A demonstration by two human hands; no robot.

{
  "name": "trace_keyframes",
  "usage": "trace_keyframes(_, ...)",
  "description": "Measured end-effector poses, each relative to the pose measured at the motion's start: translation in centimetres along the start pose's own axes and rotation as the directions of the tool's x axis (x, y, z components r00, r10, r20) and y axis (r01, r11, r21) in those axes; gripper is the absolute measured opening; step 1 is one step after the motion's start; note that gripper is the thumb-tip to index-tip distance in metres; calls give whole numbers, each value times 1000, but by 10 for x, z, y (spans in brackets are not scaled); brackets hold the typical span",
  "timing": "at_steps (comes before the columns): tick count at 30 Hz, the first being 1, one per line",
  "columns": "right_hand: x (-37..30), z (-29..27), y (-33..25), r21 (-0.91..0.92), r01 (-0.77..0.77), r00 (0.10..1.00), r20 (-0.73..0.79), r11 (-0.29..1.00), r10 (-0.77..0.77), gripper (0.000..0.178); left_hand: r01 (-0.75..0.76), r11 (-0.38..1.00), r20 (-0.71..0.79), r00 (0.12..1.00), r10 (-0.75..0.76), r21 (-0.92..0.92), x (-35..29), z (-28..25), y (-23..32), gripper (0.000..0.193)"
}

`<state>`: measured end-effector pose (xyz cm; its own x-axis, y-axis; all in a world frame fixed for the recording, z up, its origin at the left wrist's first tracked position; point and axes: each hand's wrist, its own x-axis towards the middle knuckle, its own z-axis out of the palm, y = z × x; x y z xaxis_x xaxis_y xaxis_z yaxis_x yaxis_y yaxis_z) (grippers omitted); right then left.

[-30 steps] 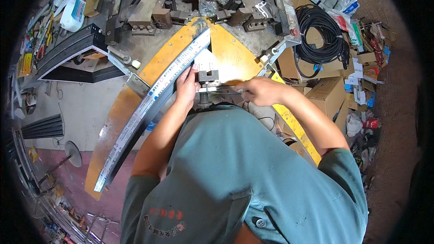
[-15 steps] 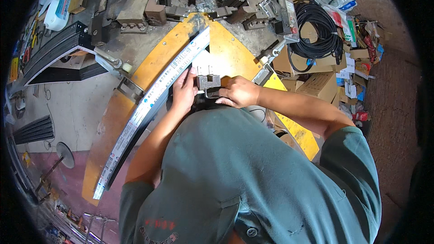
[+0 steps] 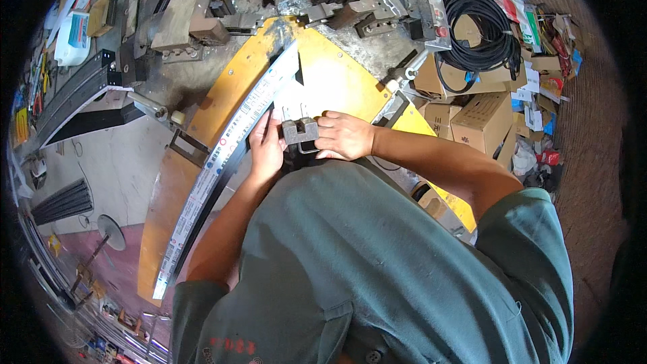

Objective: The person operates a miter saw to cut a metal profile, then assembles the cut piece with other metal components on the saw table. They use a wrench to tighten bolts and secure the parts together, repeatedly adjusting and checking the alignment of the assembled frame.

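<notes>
A small grey notched metal block (image 3: 300, 131) with two upright prongs and a bent metal loop below it sits just in front of my body, between my hands. My left hand (image 3: 268, 147) is at its left side, fingers drawn together; what they hold, if anything, is hidden. Against the block's right side, my right hand (image 3: 345, 136) has its fingers curled, with the fingertips partly out of sight. A long profile (image 3: 222, 150), dark with a white printed film on top, lies slantwise over the yellow plate (image 3: 337, 74), left of my left hand.
Heavy metal clamp blocks (image 3: 180, 23) stand on the machine bed beyond the plate. Metal cylinders (image 3: 156, 104) flank it. At the far right, a black cable coil (image 3: 475, 37) rests on cardboard boxes (image 3: 482, 121). Dark profile frames (image 3: 81, 94) and a white bottle (image 3: 71, 44) are at left.
The view has turned slightly, so most things sit a little differently. The block appears lower and nearer my body. Both hands stay beside it, with the right fingers now closer against its side.
</notes>
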<state>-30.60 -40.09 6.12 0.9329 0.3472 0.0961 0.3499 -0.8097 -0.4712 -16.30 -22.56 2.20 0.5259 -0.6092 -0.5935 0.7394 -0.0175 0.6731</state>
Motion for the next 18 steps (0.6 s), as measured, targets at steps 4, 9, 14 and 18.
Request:
trace_keyframes(4,-2,4,-3,-25,-11,1000,-17,1000,11,27,-8,999,83,997,5,38,2,-4,2,29)
trace_keyframes(9,-2,1,-13,-26,-41,999,-33,999,40,21,20,996,24,999,-22,88,3,-3,9,31)
trace_keyframes(14,-7,7,-32,5,-192,981,-18,981,192,18,-83,996,332,940,73,15,-25,-10,26,45)
trace_keyframes(18,-9,8,-47,-77,-303,953,-35,950,301,19,-269,867,341,932,123,420,-63,-20,50,39)
